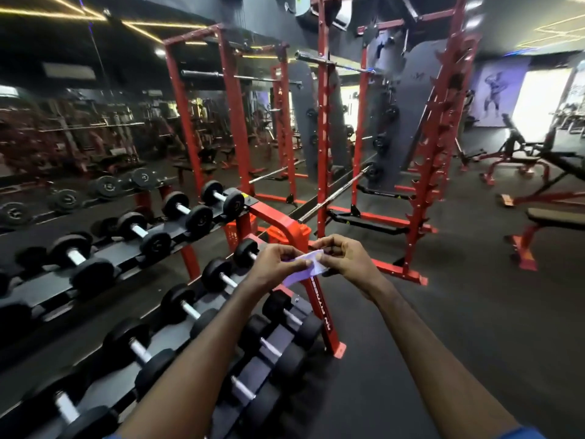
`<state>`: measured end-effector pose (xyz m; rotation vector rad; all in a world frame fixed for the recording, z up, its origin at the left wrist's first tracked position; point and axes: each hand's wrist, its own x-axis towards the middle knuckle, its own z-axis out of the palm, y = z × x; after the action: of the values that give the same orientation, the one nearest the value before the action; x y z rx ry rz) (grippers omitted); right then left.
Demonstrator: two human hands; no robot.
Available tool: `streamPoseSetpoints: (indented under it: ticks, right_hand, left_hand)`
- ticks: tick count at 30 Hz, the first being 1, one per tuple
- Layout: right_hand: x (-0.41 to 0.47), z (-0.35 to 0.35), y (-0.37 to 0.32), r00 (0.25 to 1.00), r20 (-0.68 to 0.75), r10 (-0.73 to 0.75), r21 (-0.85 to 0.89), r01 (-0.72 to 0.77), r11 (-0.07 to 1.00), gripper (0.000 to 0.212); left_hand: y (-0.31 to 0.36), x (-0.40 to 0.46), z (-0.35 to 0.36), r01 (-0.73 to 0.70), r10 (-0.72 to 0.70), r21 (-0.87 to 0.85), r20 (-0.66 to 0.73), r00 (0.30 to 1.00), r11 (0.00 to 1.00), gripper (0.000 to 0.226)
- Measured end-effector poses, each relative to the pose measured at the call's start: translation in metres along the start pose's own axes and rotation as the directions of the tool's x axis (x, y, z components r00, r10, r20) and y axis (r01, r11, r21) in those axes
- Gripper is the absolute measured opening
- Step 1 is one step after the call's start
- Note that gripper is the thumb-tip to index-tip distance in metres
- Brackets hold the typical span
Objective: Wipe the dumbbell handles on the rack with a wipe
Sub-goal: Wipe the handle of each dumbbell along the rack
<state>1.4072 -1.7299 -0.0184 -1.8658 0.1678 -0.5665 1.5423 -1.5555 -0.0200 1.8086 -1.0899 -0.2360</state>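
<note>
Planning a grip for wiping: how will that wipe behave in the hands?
The wipe is probably floppy: it bends and droops between the left hand and right hand, which pinch it. It looks thin and light, so it should likely wrap round a dumbbell handle easily.

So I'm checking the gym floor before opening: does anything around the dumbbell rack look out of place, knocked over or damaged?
Nothing stands out. The dumbbells sit in their cradles on the rack, none tipped or on the floor. The left hand and right hand pinch a white wipe between them above the rack.
</note>
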Motion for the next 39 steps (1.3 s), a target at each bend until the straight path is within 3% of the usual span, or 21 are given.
streamPoseSetpoints:
  ticks: [3, 8, 14, 17, 21, 25, 28, 31, 39]
  right_hand:
    - [0.077, -0.032, 0.033, 1.000, 0.013, 0.019, 0.037, -0.020, 0.999, 0.026]
    - [0.179, -0.066, 0.072, 0.997, 0.018, 0.072, 0.110, -0.074, 0.991, 0.027]
    - [0.303, -0.104, 0.121, 0.993, -0.018, 0.113, 0.158, -0.109, 0.981, 0.013]
    - [0.374, -0.119, 0.155, 0.993, -0.010, 0.120, 0.124, -0.118, 0.985, 0.014]
    - [0.478, -0.129, 0.204, 0.996, 0.080, 0.039, -0.031, -0.036, 0.999, 0.016]
    - [0.583, -0.141, 0.233, 0.993, 0.091, 0.078, 0.057, -0.083, 0.995, 0.016]
    - [0.655, -0.153, 0.254, 0.981, 0.116, 0.158, 0.229, -0.181, 0.956, 0.031]
    - [0.723, -0.161, 0.281, 0.973, 0.155, 0.171, 0.279, -0.209, 0.937, 0.039]
    - [0.881, -0.153, 0.349, 0.939, 0.294, 0.180, 0.328, -0.275, 0.904, 0.027]
  left_hand:
    - [-0.016, 0.081, 0.003, 0.077, -0.079, -0.073, -0.023, 0.997, 0.994, 0.019]
    - [-0.039, 0.194, 0.013, 0.059, -0.061, -0.160, -0.003, 0.998, 0.985, 0.008]
    - [-0.098, 0.325, 0.017, 0.163, -0.145, -0.184, 0.108, 0.984, 0.969, 0.024]
    - [-0.138, 0.395, 0.013, 0.177, -0.161, -0.157, 0.113, 0.980, 0.971, 0.034]
    - [-0.192, 0.494, 0.008, 0.131, -0.119, -0.122, 0.100, 0.988, 0.984, 0.014]
    - [-0.232, 0.591, -0.005, 0.125, -0.113, -0.169, 0.082, 0.990, 0.978, 0.034]
    - [-0.253, 0.659, -0.021, 0.142, -0.131, -0.176, 0.076, 0.989, 0.974, 0.016]
    - [-0.271, 0.719, -0.034, 0.148, -0.138, -0.160, 0.072, 0.988, 0.976, 0.002]
    - [-0.351, 0.855, -0.031, 0.183, -0.214, -0.151, -0.228, 0.950, 0.971, 0.011]
